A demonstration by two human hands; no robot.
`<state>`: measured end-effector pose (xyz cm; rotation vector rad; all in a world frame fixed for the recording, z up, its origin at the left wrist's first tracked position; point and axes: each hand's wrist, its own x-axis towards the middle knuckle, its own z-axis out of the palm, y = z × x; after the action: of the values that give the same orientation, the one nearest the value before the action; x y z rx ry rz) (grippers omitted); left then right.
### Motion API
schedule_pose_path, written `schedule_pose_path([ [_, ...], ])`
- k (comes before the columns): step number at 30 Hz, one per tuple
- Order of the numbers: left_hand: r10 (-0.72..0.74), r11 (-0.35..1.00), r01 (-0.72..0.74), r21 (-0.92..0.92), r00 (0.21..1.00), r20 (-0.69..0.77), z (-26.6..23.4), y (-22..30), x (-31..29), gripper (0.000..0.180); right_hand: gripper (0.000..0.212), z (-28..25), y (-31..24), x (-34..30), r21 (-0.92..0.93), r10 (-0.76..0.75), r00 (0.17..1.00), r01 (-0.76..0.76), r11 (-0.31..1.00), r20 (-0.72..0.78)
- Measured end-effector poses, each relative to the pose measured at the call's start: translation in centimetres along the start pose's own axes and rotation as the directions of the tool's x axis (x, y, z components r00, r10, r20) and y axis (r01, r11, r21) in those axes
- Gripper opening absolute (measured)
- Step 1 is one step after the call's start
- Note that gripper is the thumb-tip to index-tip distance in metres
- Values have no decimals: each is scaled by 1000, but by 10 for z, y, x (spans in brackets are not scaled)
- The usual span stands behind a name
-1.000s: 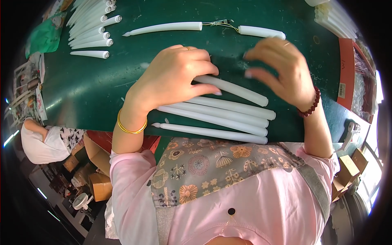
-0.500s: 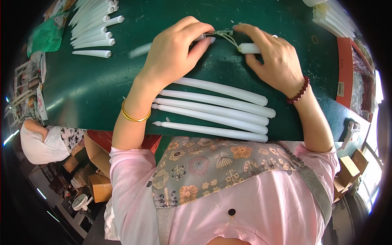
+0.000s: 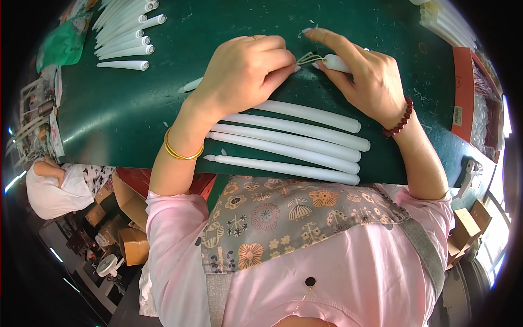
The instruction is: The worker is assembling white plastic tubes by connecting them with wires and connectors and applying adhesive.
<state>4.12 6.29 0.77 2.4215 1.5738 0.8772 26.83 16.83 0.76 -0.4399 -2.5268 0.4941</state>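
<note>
My left hand (image 3: 245, 73) is closed around a white candle-shaped tube (image 3: 192, 85), whose tapered end sticks out to the left under my wrist. My right hand (image 3: 362, 76) grips a short white cylinder (image 3: 336, 63) against its fingers, with the index finger stretched forward. Thin pale wires (image 3: 311, 57) run from this cylinder to my left fingertips, where their far ends are hidden. Several white taper candles (image 3: 289, 168) lie side by side nearer my body, flame-shaped tips to the left.
More white tapers (image 3: 124, 49) lie at the far left on the green table (image 3: 136, 114). A red box (image 3: 462, 90) of clear plastic wrapping stands at the right edge, a bundle of white tubes (image 3: 444, 24) behind it. At the left, a person (image 3: 60, 188) sits near cardboard boxes (image 3: 133, 245).
My left hand has moved right and slightly nearer with the tube, closing the gap to the cylinder. My right index finger has lifted away from the wires, and its thumb has come beside them.
</note>
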Motion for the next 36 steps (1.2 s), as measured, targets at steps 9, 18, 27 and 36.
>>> schedule_pose_path([
  [9,-298,949,310,-60,942,154,-22,-3,-7,30,12,2,2,-1,195,282,957,-291,937,70],
  [18,-64,975,55,-215,997,-35,-18,-11,-9,28,19,0,-15,9,555,479,823,-562,613,305],
  [27,30,988,-46,-149,994,-109,-12,-10,-1,29,20,-8,-9,7,598,463,833,-545,588,303],
  [36,28,993,-6,120,983,-182,-12,-5,1,46,47,-7,-22,12,668,196,920,-382,639,339],
])
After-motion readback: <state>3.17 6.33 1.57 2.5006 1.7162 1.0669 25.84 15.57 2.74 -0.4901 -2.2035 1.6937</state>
